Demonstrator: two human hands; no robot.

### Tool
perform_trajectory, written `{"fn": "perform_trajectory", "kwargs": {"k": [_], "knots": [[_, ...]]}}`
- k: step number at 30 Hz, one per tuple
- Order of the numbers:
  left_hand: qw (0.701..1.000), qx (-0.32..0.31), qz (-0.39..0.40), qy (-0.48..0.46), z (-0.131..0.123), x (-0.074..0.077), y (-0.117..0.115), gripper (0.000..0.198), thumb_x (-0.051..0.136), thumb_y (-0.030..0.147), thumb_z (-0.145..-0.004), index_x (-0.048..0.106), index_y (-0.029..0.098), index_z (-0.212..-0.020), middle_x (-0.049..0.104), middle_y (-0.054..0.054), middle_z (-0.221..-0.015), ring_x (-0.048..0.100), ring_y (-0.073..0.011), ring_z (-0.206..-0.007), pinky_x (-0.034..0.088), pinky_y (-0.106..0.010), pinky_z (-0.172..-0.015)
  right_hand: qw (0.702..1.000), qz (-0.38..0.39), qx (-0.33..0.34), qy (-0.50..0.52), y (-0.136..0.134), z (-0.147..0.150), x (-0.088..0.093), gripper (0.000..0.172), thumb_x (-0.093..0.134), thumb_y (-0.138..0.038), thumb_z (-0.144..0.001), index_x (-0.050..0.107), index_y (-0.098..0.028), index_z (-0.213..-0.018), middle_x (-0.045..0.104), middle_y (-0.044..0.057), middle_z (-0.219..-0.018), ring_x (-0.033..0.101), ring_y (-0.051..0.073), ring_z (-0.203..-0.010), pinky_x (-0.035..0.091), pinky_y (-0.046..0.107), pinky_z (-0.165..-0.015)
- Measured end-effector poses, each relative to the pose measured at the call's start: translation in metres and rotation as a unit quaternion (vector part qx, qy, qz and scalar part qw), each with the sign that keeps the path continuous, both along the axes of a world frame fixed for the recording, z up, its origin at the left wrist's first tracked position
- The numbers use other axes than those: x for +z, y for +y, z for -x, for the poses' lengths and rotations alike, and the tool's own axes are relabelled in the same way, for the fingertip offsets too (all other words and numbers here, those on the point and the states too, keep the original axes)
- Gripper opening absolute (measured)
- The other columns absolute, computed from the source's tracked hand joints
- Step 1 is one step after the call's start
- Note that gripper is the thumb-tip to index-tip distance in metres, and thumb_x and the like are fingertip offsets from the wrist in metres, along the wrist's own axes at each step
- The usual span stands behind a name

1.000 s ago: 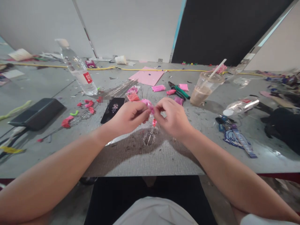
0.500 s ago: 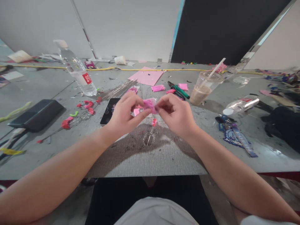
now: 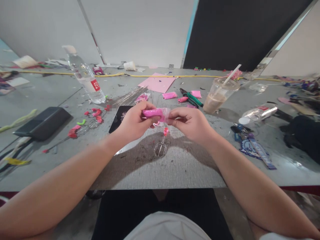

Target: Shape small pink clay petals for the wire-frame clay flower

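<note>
Between my hands is a small clear packet of pink modelling clay (image 3: 156, 114), held above the table. My left hand (image 3: 138, 120) grips its filled left part between thumb and fingers. The fingertips of my right hand (image 3: 188, 124) pinch the clear right end of the wrapper. Below the packet, a small wire frame (image 3: 160, 149) with a pink-red piece (image 3: 166, 131) at its top lies on the table. A phone (image 3: 119, 117) lies partly under my left hand. Beyond my hands are further pink clay packets (image 3: 169, 95) and green-handled pliers (image 3: 193, 98).
A water bottle (image 3: 86, 78) and a black power bank (image 3: 43, 122) stand at left, near red clay pieces on wires (image 3: 73, 132). Thin wires (image 3: 130, 96) and pink paper (image 3: 158, 83) lie behind. At right are an iced drink cup (image 3: 218, 96), a lying bottle (image 3: 260, 112) and keychains (image 3: 253, 146).
The packet has turned, so its pink filling shows more fully in my left hand. My right fingers have shifted slightly and still pinch its right end.
</note>
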State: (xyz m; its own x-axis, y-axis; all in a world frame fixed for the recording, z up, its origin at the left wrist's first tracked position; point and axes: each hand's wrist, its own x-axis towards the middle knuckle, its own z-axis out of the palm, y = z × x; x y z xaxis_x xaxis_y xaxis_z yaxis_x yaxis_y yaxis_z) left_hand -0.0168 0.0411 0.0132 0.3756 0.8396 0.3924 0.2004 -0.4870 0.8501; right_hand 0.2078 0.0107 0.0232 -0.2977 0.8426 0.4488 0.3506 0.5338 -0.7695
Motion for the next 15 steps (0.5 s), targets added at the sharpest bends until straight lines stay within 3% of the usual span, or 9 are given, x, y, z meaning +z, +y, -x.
{"fn": "perform_trajectory", "kwargs": {"k": [6,9,11,15], "knots": [[0.998,-0.031,-0.044,0.024,0.0019,-0.001,0.0006,0.018,0.071,0.019,-0.091,0.061,0.021,-0.105,0.069,-0.003,-0.095,0.067,-0.0144,-0.075,0.055,-0.029,-0.067,1.0,-0.007,-0.008,-0.004,-0.0002,-0.0004,-0.0025,0.011,0.07,-0.018,-0.091,0.081,-0.021,-0.092,0.079,0.004,-0.092,0.072,0.02,-0.086,0.058,0.035,-0.077],[0.996,-0.076,-0.036,0.039,0.0033,-0.0003,0.0015,0.045,0.072,0.023,-0.091,0.057,0.024,-0.133,0.073,-0.004,-0.106,0.071,-0.0171,-0.087,0.057,-0.03,-0.076,1.0,0.015,0.0,0.001,0.0017,-0.0026,-0.0044,0.021,0.064,-0.011,-0.089,0.081,-0.021,-0.094,0.078,0.003,-0.089,0.072,0.019,-0.081,0.058,0.034,-0.075],[0.995,-0.077,-0.039,0.059,0.0036,-0.0007,0.0012,0.058,0.077,0.027,-0.089,0.055,0.025,-0.142,0.073,-0.007,-0.118,0.072,-0.0201,-0.098,0.058,-0.032,-0.083,1.0,0.022,-0.004,-0.003,0.0028,-0.0037,-0.0044,0.019,0.063,-0.013,-0.089,0.08,-0.02,-0.094,0.077,0.004,-0.087,0.07,0.018,-0.076,0.057,0.034,-0.072],[0.995,-0.031,-0.059,0.078,0.0011,-0.0024,-0.0035,0.045,0.084,0.035,-0.083,0.07,0.022,-0.123,0.074,-0.008,-0.118,0.072,-0.0221,-0.1,0.059,-0.033,-0.085,0.999,0.033,0.015,-0.028,0.0026,-0.0045,-0.0023,0.013,0.063,-0.017,-0.09,0.076,-0.018,-0.092,0.074,0.003,-0.083,0.066,0.016,-0.073,0.053,0.032,-0.068]]}}
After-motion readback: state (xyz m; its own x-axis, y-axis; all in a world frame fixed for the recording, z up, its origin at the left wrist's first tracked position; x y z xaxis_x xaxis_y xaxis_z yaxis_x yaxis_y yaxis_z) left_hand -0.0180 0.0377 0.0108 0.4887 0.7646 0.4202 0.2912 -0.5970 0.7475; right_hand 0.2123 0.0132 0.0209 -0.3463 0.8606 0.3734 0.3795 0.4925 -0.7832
